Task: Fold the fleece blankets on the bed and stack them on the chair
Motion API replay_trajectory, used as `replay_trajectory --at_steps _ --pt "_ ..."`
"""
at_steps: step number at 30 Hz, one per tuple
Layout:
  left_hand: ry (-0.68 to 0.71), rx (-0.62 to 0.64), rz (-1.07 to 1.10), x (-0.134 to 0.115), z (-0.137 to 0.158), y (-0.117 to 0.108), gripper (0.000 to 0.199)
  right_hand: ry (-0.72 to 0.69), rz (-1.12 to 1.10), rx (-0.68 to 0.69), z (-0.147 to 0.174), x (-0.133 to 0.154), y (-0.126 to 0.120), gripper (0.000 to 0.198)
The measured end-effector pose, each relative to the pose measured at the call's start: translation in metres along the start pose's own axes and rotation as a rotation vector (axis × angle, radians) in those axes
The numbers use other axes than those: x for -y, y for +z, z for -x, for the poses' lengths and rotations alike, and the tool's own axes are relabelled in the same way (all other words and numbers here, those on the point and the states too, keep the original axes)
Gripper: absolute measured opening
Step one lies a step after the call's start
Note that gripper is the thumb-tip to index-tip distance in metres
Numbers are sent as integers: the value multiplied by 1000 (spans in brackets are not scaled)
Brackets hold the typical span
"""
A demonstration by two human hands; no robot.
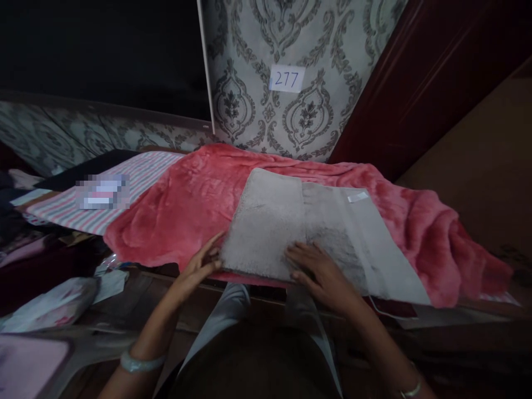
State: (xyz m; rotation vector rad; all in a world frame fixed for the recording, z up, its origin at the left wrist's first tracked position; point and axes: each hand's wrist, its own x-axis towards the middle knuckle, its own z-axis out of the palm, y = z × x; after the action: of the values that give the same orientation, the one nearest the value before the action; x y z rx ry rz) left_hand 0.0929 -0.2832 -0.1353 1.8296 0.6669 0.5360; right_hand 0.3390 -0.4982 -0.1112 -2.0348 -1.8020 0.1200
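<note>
A grey plush mat lies partly folded on a pink fleece blanket. Its left part shows the soft pile, while the right part shows a smooth pale backing with a small white label. At the mat's front left corner is my left hand, fingers apart and touching the edge. My right hand rests palm down across the mat near its front edge, fingers stretched out over the pile. Neither hand grips anything that I can see.
Left of the blanket is a striped cloth with a blurred packet on it. A dark screen stands behind, beside patterned wallpaper with a paper marked 277. A plastic bag and a pink seat are at lower left.
</note>
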Motion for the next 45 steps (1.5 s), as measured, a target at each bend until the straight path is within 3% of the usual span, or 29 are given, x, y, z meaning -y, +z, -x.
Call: replay_trajectory --at_steps 4,7,9,13,24,27,30,33,36,40,45 --pt "-111 -168 41 -4 -13 13 82 25 -2 -14 -76 29 -3 67" --pt "-96 -213 18 1 -18 27 91 21 70 76 -126 43 16 76" --pt "-67 -227 -13 5 -19 30 88 38 112 151 -139 45 30 75" --pt "-56 -215 -48 8 -18 28 83 126 135 201 -126 36 38 74" --pt "-100 -199 -64 6 -21 25 87 389 205 214 -47 -22 4 75" --pt "-101 -212 -90 8 -23 24 86 394 227 134 -60 -22 -12 71" --pt "-112 -249 -119 10 -24 24 88 345 195 27 -105 -8 -21 73" --pt "-122 -236 -102 9 -24 23 92 269 162 7 -155 3 -14 74" --pt "-134 -225 -97 6 -24 21 93 294 159 35 -183 -2 6 70" --pt "-135 -227 -117 8 -26 18 93 333 150 22 -182 -23 28 71" --pt "-90 -241 -80 23 -30 20 88 416 171 -8 -158 -48 21 76"
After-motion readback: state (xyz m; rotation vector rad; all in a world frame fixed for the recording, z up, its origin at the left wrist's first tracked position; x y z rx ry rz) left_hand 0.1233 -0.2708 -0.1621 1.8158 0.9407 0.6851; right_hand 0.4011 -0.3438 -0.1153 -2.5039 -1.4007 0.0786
